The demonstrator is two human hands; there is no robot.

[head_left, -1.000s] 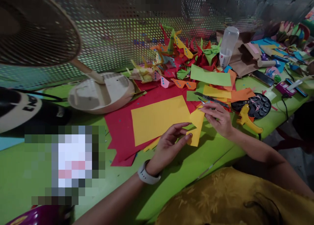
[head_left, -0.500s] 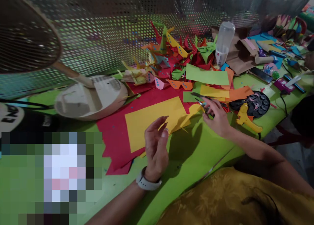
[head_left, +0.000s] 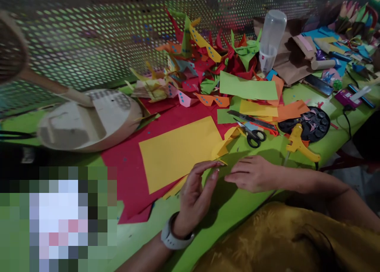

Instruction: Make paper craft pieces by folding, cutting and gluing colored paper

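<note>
**Yellow sheet (head_left: 178, 151) near 2 hands**

Head view: it lies on red paper (head_left: 120, 169). The left hand (head_left: 196, 197) has an open grip; the right hand's (head_left: 255, 174), I cannot tell. Likely light, bendable, easily creased; best lifted by opposite edges.

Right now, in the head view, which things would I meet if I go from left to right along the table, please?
Round white stand base → large yellow sheet → black-handled scissors → yellow glue gun → purple device.
</note>
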